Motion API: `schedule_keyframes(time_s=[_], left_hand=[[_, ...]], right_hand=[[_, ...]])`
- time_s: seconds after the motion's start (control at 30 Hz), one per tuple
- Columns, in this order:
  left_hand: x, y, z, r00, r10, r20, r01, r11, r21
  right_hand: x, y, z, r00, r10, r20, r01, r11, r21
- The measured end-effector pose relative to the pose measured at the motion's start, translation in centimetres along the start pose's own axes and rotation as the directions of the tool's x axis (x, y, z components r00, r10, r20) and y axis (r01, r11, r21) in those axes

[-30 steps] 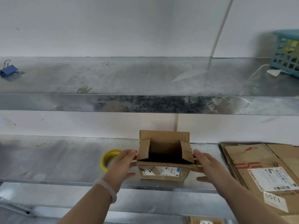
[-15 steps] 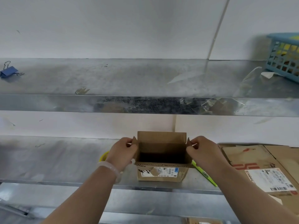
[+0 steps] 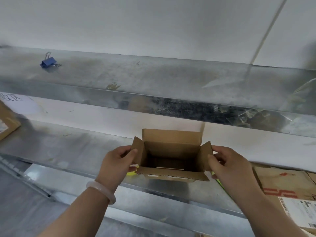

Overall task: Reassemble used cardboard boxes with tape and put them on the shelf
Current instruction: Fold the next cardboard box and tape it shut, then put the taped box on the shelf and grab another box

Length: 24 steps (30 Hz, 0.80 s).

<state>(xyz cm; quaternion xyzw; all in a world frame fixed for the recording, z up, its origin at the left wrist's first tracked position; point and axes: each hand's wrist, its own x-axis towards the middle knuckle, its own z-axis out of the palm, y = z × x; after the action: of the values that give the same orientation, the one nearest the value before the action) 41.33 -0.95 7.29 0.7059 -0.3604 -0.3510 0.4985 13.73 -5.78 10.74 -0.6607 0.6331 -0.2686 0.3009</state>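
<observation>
White wall [image 3: 153, 23] fills the top of the view. Below it, 2 metal shelves run L to R across the whole width: the upper shelf [image 3: 171, 77], dull & smudged, and the lower shelf [image 3: 68, 151] just in front of you.

At far R on the lower shelf lies a stack of flattened cardboard [image 3: 282, 182] w/ red print & a white shipping label [image 3: 301, 209].

The small cardboard box [image 3: 171, 151] stands upright on the lower shelf, near its front edge, center of view, btwn your hands. Its top is open: back flap stands up, both side flaps flare outward, front flap is folded out & down. Inside looks empty & dark.

Your left hand [image 3: 116, 163] pinches the L side flap, thumb on the flap, fingers curled behind it. Your right hand [image 3: 229, 166] grips the R side flap the same way.

Part of another brown carton [image 3: 8, 124] shows at the far L edge.

A pale bracelet [image 3: 102, 190] sits on your L wrist.

A blue binder clip [image 3: 47, 62] lies alone on the upper shelf, far L.

A yellow sliver [image 3: 131, 173] peeks out under your L hand, touching the box's L corner; can't tell what it is. A thin yellow-green strip [image 3: 222, 187] shows under your R wrist, also unclear.
</observation>
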Motion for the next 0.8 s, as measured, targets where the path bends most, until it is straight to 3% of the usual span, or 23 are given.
schedule_keyframes(time_s=[0.33,0.8], left_hand=[[-0.5,-2.2,-14.3,0.964,-0.045,-0.261,0.027,0.997,-0.073],[1.7,-10.1,-41.1,0.903,-0.173,-0.393,0.106,0.977,-0.185]], right_hand=[[-1.0,-10.1,10.5,0.981,-0.145,0.130,0.140,0.989,0.045],[-4.2,-29.4,34.9,0.922,-0.307,0.234,0.297,0.952,0.076]])
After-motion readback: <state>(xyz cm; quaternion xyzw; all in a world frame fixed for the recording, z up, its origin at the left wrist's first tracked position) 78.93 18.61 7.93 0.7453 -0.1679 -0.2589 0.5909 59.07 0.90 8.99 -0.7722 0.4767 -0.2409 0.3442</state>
